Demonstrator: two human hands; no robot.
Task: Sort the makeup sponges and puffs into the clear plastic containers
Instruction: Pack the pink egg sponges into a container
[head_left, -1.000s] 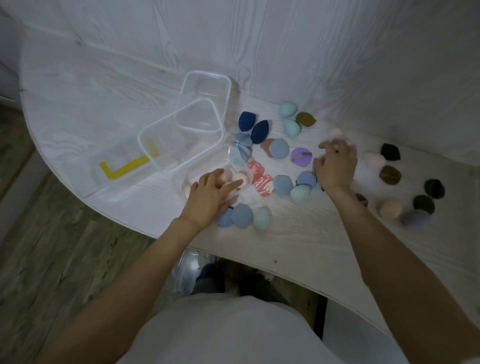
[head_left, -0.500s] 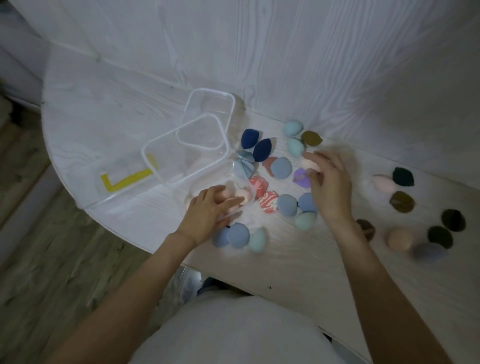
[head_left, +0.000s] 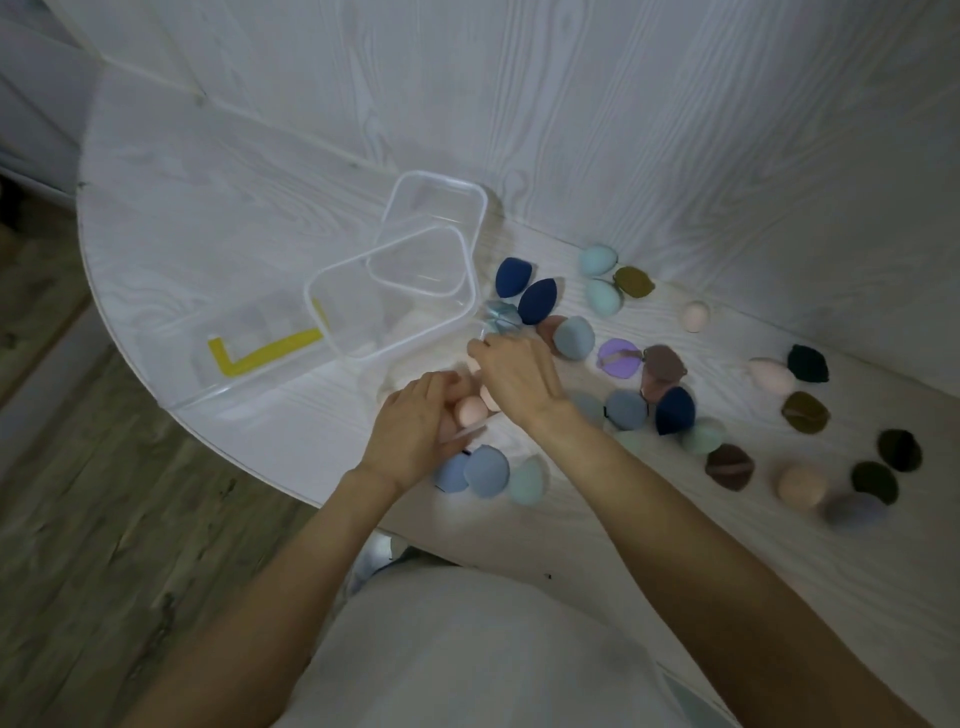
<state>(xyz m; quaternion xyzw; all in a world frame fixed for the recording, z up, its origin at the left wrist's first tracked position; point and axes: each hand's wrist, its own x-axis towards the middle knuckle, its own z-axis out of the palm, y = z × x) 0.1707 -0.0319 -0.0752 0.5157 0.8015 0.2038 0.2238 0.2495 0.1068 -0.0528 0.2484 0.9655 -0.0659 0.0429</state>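
My left hand (head_left: 415, 434) grips a small clear container (head_left: 464, 434) near the table's front edge; peach sponges (head_left: 470, 410) lie inside it. My right hand (head_left: 517, 374) hovers over the same container, its fingers curled down and pinching a peach sponge (head_left: 474, 362) at the tips. Two bigger clear containers stand behind, one (head_left: 312, 306) overlapping the other (head_left: 436, 183). Loose sponges and puffs lie to the right: navy (head_left: 537, 300), teal (head_left: 597, 260), a purple puff (head_left: 618, 358), grey-blue puffs (head_left: 485, 472).
A clear lid with a yellow L mark (head_left: 260, 356) lies left of the containers. Dark green, olive (head_left: 804, 411), brown (head_left: 730, 466) and peach (head_left: 802, 486) pieces spread to the far right. A white wall panel (head_left: 623, 130) backs the table; the rounded table edge (head_left: 171, 410) drops to wooden floor.
My right hand has picked up a peach sponge from the far side of the pile and carried it left to the small container. The left hand has stayed on the container.
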